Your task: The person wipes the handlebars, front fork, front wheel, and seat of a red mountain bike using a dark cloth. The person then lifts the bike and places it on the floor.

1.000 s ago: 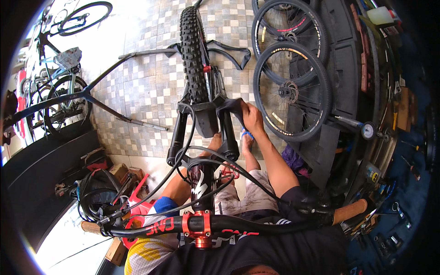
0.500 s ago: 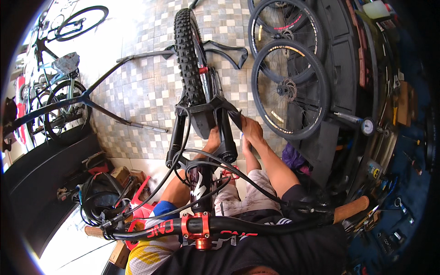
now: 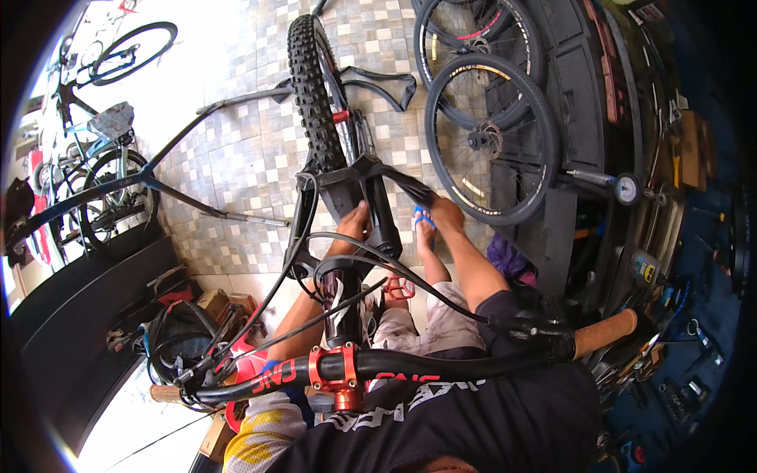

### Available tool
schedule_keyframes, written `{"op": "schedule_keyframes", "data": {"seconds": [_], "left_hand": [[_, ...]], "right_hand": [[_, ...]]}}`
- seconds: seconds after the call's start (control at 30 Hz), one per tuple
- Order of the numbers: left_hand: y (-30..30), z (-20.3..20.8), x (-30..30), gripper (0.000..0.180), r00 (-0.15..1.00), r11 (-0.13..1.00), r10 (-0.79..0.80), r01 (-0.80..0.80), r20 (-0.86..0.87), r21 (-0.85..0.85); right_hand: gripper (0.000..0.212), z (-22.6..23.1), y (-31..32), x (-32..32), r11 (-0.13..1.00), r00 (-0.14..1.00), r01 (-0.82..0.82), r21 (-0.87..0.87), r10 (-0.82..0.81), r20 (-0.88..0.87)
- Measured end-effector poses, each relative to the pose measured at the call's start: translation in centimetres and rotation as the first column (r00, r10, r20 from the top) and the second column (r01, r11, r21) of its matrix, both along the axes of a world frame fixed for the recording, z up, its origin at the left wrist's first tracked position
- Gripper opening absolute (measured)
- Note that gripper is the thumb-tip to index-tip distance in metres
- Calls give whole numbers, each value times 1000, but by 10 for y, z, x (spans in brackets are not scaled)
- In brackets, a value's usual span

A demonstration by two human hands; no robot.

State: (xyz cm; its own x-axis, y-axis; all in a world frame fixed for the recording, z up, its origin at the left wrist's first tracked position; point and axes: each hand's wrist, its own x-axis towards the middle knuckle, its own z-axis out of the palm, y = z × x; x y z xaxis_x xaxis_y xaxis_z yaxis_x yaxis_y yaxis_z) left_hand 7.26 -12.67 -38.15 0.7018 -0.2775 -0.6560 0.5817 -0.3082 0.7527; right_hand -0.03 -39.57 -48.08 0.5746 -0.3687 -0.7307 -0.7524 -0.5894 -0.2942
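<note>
The black front fork (image 3: 382, 213) of a bicycle stands in front of me, with a knobbly tyre (image 3: 309, 94) beyond its crown. My right hand (image 3: 447, 214) is closed round the end of a flat black rubber strip (image 3: 406, 185), stretched from the fork crown. Behind the fork legs my left hand (image 3: 355, 223) reaches up near the black piece under the crown; its fingers are partly hidden, and what they hold cannot be made out. The handlebar (image 3: 441, 367) with its red stem (image 3: 335, 369) crosses close below me, and cables arch over my forearms.
Loose wheels (image 3: 489, 138) lean against a black cabinet (image 3: 572, 87) on the right. Left lies a stand's leg (image 3: 189, 206), with parked bicycles (image 3: 118, 185) past it. A pressure gauge (image 3: 627, 189) and tools line the right side. My sandalled foot (image 3: 424, 226) shows below.
My right hand has shifted slightly right and down in view with the strip. The left hand has moved a little up and left behind the fork. The view has shifted slightly.
</note>
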Motion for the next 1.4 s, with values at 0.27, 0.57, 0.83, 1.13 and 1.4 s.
{"op": "schedule_keyframes", "data": {"seconds": [0.27,0.57,0.83,1.13,1.4], "left_hand": [[83,135,-52,33,849,844,455,-507,-268,-175],[61,194,-25,59,634,541,705,-771,-318,-337],[56,156,-20,36,668,590,719,-733,-192,-340],[55,157,-20,47,623,531,728,-777,-287,-339],[68,144,-31,50,637,551,732,-762,-240,-341]], "right_hand": [[38,-2,-93,-90,980,960,98,175,-139,244],[31,181,-91,52,138,674,164,977,-739,-9],[35,197,114,173,614,260,-785,-85,450,854],[50,162,88,190,709,324,-694,-122,460,827],[45,164,25,174,711,450,-699,74,357,819]]}}
